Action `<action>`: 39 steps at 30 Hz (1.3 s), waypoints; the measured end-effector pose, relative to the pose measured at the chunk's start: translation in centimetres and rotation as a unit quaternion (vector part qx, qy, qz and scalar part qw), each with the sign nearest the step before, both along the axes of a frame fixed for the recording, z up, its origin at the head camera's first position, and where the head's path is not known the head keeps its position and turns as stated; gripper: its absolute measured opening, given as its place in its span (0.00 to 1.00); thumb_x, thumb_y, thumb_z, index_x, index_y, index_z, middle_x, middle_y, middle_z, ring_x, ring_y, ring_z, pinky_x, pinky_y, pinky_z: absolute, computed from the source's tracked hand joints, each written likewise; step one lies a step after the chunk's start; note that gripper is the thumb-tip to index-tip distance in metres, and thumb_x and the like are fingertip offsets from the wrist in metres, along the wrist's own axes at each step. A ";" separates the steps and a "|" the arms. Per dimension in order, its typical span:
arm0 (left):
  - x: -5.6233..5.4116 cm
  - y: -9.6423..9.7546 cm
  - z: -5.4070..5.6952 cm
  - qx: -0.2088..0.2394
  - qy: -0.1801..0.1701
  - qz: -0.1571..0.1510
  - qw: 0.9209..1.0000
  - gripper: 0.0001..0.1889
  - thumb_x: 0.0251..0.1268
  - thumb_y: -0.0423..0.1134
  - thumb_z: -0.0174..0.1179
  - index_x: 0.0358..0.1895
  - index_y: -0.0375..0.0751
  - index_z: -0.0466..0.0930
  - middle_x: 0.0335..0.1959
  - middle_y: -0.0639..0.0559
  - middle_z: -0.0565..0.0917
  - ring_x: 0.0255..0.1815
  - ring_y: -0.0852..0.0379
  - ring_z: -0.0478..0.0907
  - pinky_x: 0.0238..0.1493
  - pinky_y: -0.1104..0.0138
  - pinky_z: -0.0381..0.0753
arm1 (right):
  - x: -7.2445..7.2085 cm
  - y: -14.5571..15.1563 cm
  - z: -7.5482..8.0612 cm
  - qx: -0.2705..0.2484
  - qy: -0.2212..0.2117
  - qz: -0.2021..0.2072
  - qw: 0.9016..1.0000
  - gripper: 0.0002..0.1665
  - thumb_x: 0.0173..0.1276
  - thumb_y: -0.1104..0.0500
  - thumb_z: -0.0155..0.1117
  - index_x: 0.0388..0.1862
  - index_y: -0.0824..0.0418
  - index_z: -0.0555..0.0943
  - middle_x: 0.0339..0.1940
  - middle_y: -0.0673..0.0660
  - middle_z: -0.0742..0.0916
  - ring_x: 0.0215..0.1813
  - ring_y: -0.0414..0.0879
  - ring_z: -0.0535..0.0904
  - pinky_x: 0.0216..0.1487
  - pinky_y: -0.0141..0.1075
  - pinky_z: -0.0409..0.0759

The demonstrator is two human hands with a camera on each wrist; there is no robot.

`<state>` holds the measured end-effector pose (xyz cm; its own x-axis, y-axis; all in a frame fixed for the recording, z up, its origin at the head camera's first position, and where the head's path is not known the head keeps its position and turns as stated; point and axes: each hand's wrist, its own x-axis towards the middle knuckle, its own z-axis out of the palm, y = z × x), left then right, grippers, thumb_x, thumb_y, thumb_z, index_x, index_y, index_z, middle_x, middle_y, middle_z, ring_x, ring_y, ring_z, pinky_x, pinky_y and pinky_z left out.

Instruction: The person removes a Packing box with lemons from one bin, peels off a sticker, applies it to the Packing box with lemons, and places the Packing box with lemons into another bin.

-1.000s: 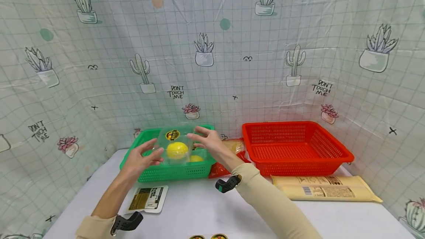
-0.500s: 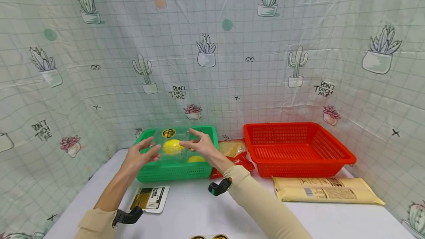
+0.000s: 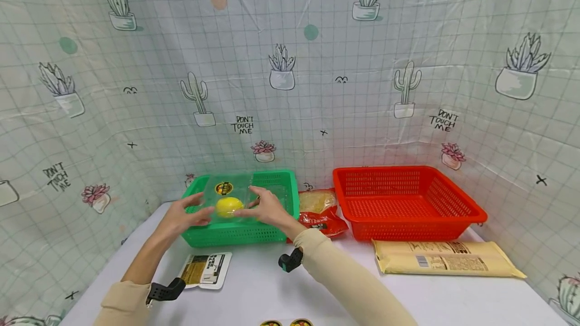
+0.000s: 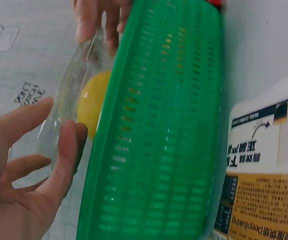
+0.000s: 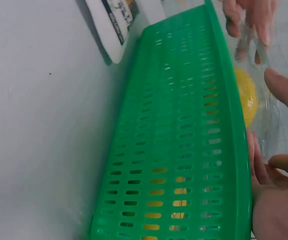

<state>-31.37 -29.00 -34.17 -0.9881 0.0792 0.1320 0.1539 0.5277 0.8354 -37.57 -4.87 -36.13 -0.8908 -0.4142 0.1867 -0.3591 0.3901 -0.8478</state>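
Both hands hold a clear plastic box [image 3: 238,188] with a round black-and-yellow label and a yellow lemon [image 3: 229,207] inside. It is over the green basket [image 3: 235,235], level with the rim or slightly above. My left hand [image 3: 180,218] grips the box's left side, thumb and fingers bent around its edge. On the opposite side, my right hand [image 3: 270,209] grips it the same way, thumb toward the top. More yellow [image 5: 154,203] shows through the basket's slots in the right wrist view; what lies there is mostly hidden behind the wall and hand.
A red basket [image 3: 410,230] stands to the right, with a long cream packet [image 3: 446,258] before it. Between the baskets lies a red bag [image 3: 321,223] with a clear window. A white-and-brown pouch [image 3: 208,270] lies in front of the green basket. Round labels [image 3: 301,322] show at the bottom edge.
Both hands have carried the box with the lemon leftward over the green basket, and it has lowered slightly. The second lemon, visible earlier in the basket, is now mostly covered by my right hand.
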 end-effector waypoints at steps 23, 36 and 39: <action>-0.9 -1.9 -0.1 -0.159 -0.024 0.019 0.987 0.40 0.68 0.54 0.60 0.71 0.25 0.61 0.65 0.23 0.70 0.66 0.28 0.68 0.57 0.44 0.77 | -0.6 -2.5 0.3 0.103 -0.006 -0.024 0.994 0.39 0.60 0.48 0.74 0.69 0.59 0.74 0.71 0.59 0.75 0.68 0.56 0.74 0.64 0.50 0.76; -1.8 -1.5 0.2 -0.217 -0.038 0.013 0.975 0.35 0.71 0.49 0.58 0.66 0.21 0.65 0.62 0.22 0.72 0.63 0.27 0.70 0.55 0.45 0.79 | -0.3 -2.5 0.3 0.140 -0.004 -0.014 0.990 0.31 0.63 0.53 0.72 0.64 0.62 0.78 0.60 0.60 0.84 0.65 0.55 0.76 0.62 0.48 0.78; -2.1 -1.5 0.3 -0.222 -0.044 0.006 0.974 0.34 0.72 0.48 0.57 0.66 0.19 0.64 0.63 0.22 0.71 0.64 0.27 0.70 0.56 0.46 0.79 | -0.2 -2.6 0.3 0.143 -0.002 -0.015 0.990 0.30 0.64 0.55 0.71 0.64 0.61 0.78 0.61 0.60 0.84 0.66 0.55 0.76 0.63 0.48 0.78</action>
